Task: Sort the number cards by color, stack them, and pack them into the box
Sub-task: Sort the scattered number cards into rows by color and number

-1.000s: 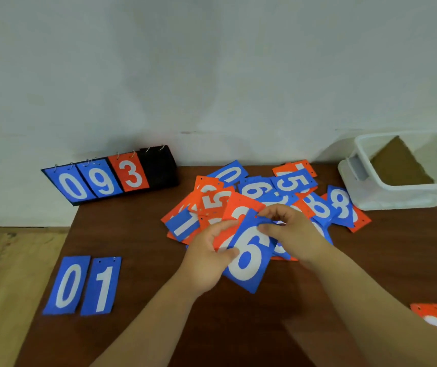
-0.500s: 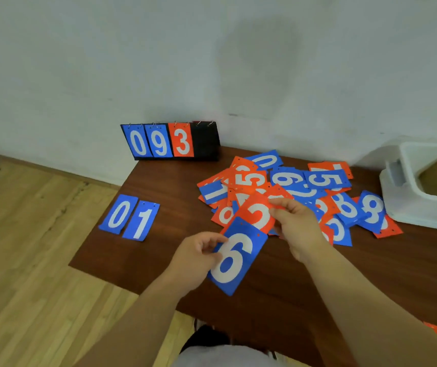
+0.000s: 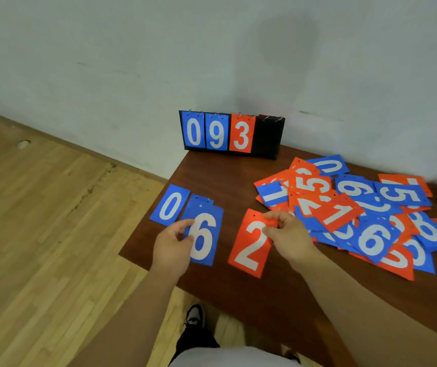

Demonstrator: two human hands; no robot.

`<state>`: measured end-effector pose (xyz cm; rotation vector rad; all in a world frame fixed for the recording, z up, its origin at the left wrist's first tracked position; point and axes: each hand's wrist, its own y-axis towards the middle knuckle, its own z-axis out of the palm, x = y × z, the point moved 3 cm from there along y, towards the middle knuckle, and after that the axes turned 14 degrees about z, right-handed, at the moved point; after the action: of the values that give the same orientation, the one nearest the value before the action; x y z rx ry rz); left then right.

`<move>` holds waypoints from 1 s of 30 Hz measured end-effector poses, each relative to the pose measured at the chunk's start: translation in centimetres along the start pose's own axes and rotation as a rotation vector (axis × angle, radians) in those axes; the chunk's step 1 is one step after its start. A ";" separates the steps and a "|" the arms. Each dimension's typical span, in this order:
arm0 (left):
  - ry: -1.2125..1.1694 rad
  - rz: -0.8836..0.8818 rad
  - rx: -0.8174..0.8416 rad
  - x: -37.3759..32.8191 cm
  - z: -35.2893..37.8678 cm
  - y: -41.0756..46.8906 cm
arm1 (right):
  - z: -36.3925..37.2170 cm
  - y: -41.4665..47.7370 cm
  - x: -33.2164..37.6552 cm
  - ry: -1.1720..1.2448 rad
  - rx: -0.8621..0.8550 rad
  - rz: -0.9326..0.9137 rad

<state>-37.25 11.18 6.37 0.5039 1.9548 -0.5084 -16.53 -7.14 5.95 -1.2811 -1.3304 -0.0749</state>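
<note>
Broadly: brown bench point(image 3: 278, 300) against a white wall, its left end over wood floor point(image 3: 53, 234). The box is not in view.

Pile point(image 3: 344, 207) of loose number cards, right half of the bench, red and blue mixed and overlapping at all angles. Unsorted stock, by the look of it. Too overlapped for a full count; digits 0, 1, 5, 6 and 8 are readable among others.

Scoreboard point(image 3: 267, 136) stands upright at the back edge by the wall. Four slots: two blue (0, 9), one red (3), one bare black. Cards hang on wire rings.

Sorted area, front left, well apart from the pile. Judged: one spot per colour, kept clear of the heap so colours do not remix.
- Blue 0 point(image 3: 169, 205) lies flat nearest the bench end.
- Just beside it a second blue card point(image 3: 199, 201), only its punched top showing, with the blue 6 point(image 3: 204, 239) on top and offset toward the person. A stack beginning. Blue count here: three.
- Red 2 point(image 3: 250, 245) between the blues and the pile, alone. Red count: one. It likely starts the red spot.

Left hand point(image 3: 171, 247): thumb and fingers pinch the left edge of the 6, probably squaring it onto the card below.
Right hand point(image 3: 289, 237): fingertips pinch the top right corner of the 2, setting it down parallel to the blues.

Sorting looks early; most cards remain in the pile.
</note>
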 end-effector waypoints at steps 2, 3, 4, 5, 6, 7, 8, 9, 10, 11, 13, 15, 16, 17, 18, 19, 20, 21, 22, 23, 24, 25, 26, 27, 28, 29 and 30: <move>0.012 -0.006 -0.025 1.7 -2.6 2.4 | 3.9 0.9 -0.7 -0.078 0.003 0.029; 0.027 -0.005 -0.019 2.4 -3.7 3.5 | 5.8 1.3 -1.1 -0.122 0.003 0.039; 0.043 -0.003 -0.002 3.1 -4.6 4.5 | 7.6 1.7 -1.4 -0.176 0.002 0.046; 0.056 -0.003 0.018 3.8 -5.4 5.6 | 9.2 2.0 -1.8 -0.231 -0.001 0.051; 0.063 -0.006 0.036 4.5 -6.0 6.6 | 10.6 2.3 -2.3 -0.282 -0.009 0.062; 0.068 -0.017 0.054 5.1 -6.5 7.5 | 11.8 2.5 -2.7 -0.322 -0.022 0.069; 0.069 -0.025 0.072 5.5 -6.8 8.3 | 12.8 2.6 -3.3 -0.348 -0.032 0.086; 0.077 -0.032 0.095 5.9 -7.1 9.0 | 13.6 2.7 -4.0 -0.367 -0.043 0.107; 0.082 -0.032 0.119 6.1 -7.2 9.5 | 14.3 2.7 -4.5 -0.378 -0.056 0.128; 0.092 -0.027 0.146 6.3 -7.3 10.1 | 14.9 2.6 -5.0 -0.392 -0.070 0.150; 0.102 -0.015 0.197 6.6 -7.3 10.9 | 16.0 2.5 -5.6 -0.467 -0.110 0.142; 0.115 -0.012 0.237 6.6 -7.1 11.5 | 16.6 2.4 -5.7 -0.564 -0.168 0.094; 0.124 -0.010 0.250 6.5 -7.0 11.7 | 16.7 2.3 -5.7 -0.592 -0.196 0.094; 0.135 -0.008 0.262 6.4 -6.9 11.9 | 16.6 2.1 -5.6 -0.614 -0.222 0.113; 0.139 -0.008 0.272 6.3 -6.7 12.1 | 16.3 1.9 -5.5 -0.636 -0.241 0.136; 0.138 -0.009 0.283 6.2 -6.6 12.2 | 16.0 1.8 -5.5 -0.662 -0.254 0.155; 0.133 -0.010 0.295 6.0 -6.3 12.3 | 15.7 1.7 -5.3 -0.680 -0.254 0.173; 0.125 -0.004 0.305 5.8 -6.0 12.3 | 15.4 1.7 -5.1 -0.662 -0.244 0.189; 0.124 0.007 0.317 5.4 -5.7 12.3 | 15.0 1.6 -4.7 -0.596 -0.232 0.204; 0.124 0.022 0.333 5.1 -5.2 12.3 | 14.6 1.5 -4.3 -0.496 -0.223 0.214; 0.130 0.041 0.355 4.7 -4.6 12.1 | 14.0 1.4 -3.7 -0.389 -0.224 0.214; 0.135 0.066 0.382 4.2 -3.8 11.9 | 13.3 1.1 -3.0 -0.292 -0.232 0.207; 0.142 0.092 0.413 3.5 -2.9 11.6 | 12.4 0.7 -2.3 -0.201 -0.242 0.209; 0.144 0.114 0.449 2.8 -1.8 11.2 | 11.4 0.3 -1.8 -0.102 -0.250 0.206; 0.138 0.131 0.489 2.0 -0.6 10.6 | 10.3 -0.1 -1.4 -0.009 -0.251 0.199; 0.127 0.144 0.531 1.2 0.8 10.0 | 9.2 -0.6 -1.3 0.073 -0.247 0.193; 0.117 0.153 0.571 0.4 2.3 9.3 | 8.0 -1.1 -1.4 0.136 -0.238 0.189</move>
<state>-30.62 17.64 3.91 1.0529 1.8467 -0.9620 -22.99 -2.73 3.46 -1.5688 -1.1027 -0.1896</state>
